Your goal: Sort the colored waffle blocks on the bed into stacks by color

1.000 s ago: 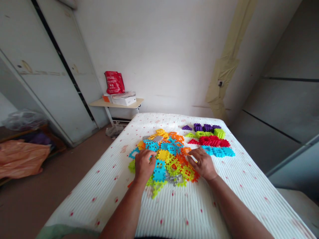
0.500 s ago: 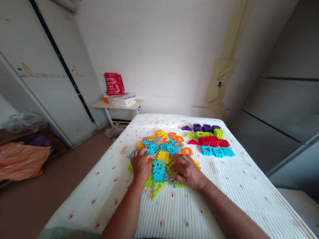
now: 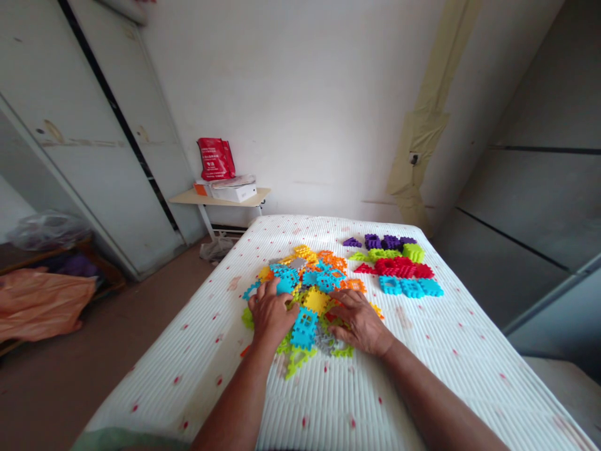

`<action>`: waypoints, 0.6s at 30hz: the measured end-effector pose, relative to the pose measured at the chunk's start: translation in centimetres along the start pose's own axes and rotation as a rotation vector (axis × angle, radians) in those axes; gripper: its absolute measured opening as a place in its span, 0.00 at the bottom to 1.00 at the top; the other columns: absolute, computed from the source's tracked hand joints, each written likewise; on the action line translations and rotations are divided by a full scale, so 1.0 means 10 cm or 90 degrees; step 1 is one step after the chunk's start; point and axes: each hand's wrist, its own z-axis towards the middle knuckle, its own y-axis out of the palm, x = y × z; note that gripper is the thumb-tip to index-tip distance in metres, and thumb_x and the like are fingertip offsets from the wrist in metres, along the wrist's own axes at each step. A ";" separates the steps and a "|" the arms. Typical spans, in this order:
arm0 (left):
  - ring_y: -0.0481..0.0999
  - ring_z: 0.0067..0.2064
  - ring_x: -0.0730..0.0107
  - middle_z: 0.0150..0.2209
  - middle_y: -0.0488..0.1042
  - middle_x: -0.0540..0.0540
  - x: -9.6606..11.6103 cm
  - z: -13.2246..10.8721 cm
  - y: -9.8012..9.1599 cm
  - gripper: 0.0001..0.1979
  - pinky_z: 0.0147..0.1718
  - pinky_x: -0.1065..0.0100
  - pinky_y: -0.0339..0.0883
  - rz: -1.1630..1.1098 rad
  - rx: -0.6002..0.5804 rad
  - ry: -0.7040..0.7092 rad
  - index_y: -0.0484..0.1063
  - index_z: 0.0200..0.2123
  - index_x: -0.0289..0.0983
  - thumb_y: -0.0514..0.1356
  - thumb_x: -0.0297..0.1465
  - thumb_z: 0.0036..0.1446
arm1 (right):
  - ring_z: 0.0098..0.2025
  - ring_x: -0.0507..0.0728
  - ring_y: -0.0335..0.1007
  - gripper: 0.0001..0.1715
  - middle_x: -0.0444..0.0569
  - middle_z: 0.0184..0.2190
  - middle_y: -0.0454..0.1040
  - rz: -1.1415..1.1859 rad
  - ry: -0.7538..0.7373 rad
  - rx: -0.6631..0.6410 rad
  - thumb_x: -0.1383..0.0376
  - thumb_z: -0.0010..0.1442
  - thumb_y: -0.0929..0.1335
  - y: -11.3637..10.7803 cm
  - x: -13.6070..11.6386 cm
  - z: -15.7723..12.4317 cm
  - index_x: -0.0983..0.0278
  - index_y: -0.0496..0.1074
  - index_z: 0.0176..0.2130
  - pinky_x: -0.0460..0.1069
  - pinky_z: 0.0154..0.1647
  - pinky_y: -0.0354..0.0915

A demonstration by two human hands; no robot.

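A mixed pile of plastic interlocking building pieces lies on the bed between my hands. My left hand (image 3: 273, 311) rests on the pile's left side with fingers apart, its thumb next to a blue windowed piece (image 3: 305, 327). Above that piece sits a yellow square piece (image 3: 315, 300). On the right side, my right hand (image 3: 360, 322) lies over green and grey pieces with fingers spread. A green triangular piece (image 3: 298, 361) is at the near edge of the pile. Neither hand visibly grips a piece, and their palms hide some of the pieces.
Sorted rows stand at the right: purple pieces (image 3: 390, 242), red pieces (image 3: 399, 267) and blue pieces (image 3: 412, 287), with green ones between. The bed (image 3: 357, 401) has a ribbed white cover. Beyond it are a small table (image 3: 188, 197) and a red bag (image 3: 216, 159).
My left hand has shifted slightly right. The yellow square and the blue windowed piece have slid a little right and toward me, turning slightly. A bit of red now shows beside my right hand.
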 end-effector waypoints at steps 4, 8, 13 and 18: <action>0.60 0.55 0.48 0.55 0.67 0.44 0.00 -0.01 0.01 0.03 0.48 0.47 0.55 0.006 -0.006 -0.002 0.77 0.25 0.43 0.63 0.33 0.43 | 0.51 0.63 0.60 0.20 0.54 0.51 0.68 0.003 -0.003 0.004 0.52 0.60 0.62 0.01 0.01 -0.01 0.62 0.75 0.39 0.59 0.50 0.58; 0.61 0.55 0.49 0.55 0.66 0.44 0.01 0.00 0.01 0.03 0.48 0.48 0.55 0.014 -0.014 -0.002 0.76 0.25 0.43 0.62 0.32 0.45 | 0.51 0.63 0.59 0.20 0.53 0.51 0.68 -0.003 0.000 -0.004 0.52 0.59 0.62 0.04 0.03 -0.01 0.62 0.75 0.41 0.60 0.50 0.58; 0.61 0.55 0.49 0.54 0.67 0.44 0.02 0.01 0.01 0.04 0.48 0.48 0.56 0.002 0.006 0.000 0.76 0.26 0.42 0.61 0.32 0.46 | 0.51 0.63 0.59 0.19 0.54 0.51 0.68 -0.005 -0.002 -0.012 0.53 0.59 0.63 0.05 0.03 -0.02 0.62 0.74 0.40 0.59 0.49 0.58; 0.62 0.54 0.50 0.53 0.68 0.44 0.01 0.01 0.02 0.04 0.48 0.49 0.57 -0.021 0.024 0.016 0.76 0.26 0.42 0.60 0.32 0.47 | 0.50 0.63 0.60 0.18 0.54 0.51 0.68 -0.004 -0.002 -0.009 0.53 0.58 0.64 0.05 0.03 -0.01 0.62 0.74 0.40 0.59 0.49 0.58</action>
